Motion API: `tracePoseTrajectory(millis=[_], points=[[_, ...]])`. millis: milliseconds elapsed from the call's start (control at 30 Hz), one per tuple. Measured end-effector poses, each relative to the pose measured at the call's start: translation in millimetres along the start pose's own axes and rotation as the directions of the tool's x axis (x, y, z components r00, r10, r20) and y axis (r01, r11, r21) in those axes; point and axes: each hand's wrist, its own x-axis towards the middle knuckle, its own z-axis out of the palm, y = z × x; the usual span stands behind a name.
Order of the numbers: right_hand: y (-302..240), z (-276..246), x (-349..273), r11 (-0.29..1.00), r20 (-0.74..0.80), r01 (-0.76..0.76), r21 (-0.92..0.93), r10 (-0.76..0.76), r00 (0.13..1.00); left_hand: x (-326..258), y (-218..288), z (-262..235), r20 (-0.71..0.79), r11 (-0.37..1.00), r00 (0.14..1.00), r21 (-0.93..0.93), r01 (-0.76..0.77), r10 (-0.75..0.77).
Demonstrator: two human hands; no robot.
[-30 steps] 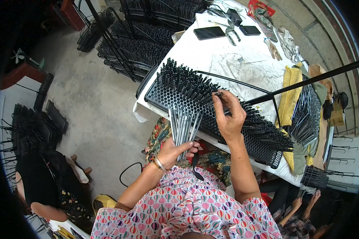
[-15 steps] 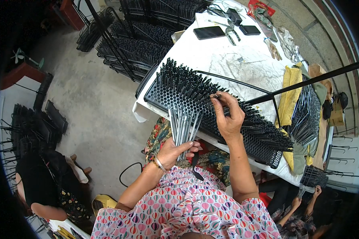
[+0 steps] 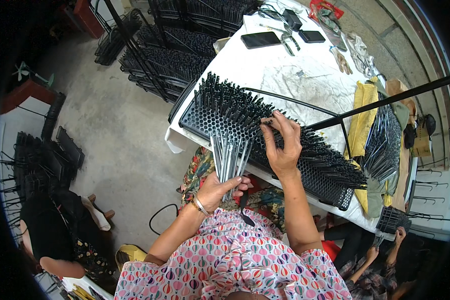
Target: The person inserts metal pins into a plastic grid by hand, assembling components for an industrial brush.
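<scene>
My left hand [image 3: 221,192] is closed round a fanned bundle of slim, shiny metallic rods [image 3: 229,157], their far ends spread over the near edge of a black honeycomb rack [image 3: 197,120]. Dense rows of thin black rods [image 3: 235,102] stand upright in the rack's holes. Over the middle of the rack, my right hand [image 3: 285,145] pinches the top of a thin dark rod between thumb and fingers. The rod's lower part is lost among the others. Bare holes show along the rack's near-left side and at its right end.
On the white-covered table [image 3: 315,80] lie a phone [image 3: 261,40], glasses [image 3: 290,45] and a glove [image 3: 341,61]. A black metal bar [image 3: 385,102] crosses at right, above more rods [image 3: 382,145] on yellow sacking. Filled racks [image 3: 170,55] stand behind left. Other people sit left and lower right.
My right hand has shifted slightly left and its fingers have lowered a little toward the rods. My left hand keeps its bundle in nearly the same place.
</scene>
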Motion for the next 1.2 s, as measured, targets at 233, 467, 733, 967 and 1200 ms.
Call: tracePoseTrajectory(millis=[233, 467, 733, 967, 1200], points=[[-4.6, -1.2, 10.7, 0.996, 0.094, 0.087, -0.022, -0.084, 0.992, -0.1, -0.8, -0.4, 0.008, 1.0, 1.0, -0.004, 0.003, -0.003], [-7.6, -4.8, 8.9, 0.988, 0.067, 0.15, -0.024, -0.148, 0.987, -0.1, -0.6, -1.9, 0.005, 1.0, 1.0, 0.006, 0.009, -0.009], [-5.6, -5.4, 11.9, 0.994, -0.02, 0.103, -0.037, -0.104, 0.994, 4.2, -3.5, 1.0, 0.04, 0.999, 0.999, 0.026, -0.024, 0.023], [-10.9, -6.4, 8.1, 0.975, 0.135, 0.16, -0.151, -0.14, 0.981, 4.9, -5.4, 5.2, -0.014, 0.996, 0.999, -0.075, -0.039, 0.038], [-31.0, -27.6, -1.9, 0.97, 0.134, -0.236, -0.063, 0.242, 0.961, 0.8, 0.0, 4.2, 0.0, 0.998, 0.999, 0.042, -0.048, 0.048]])
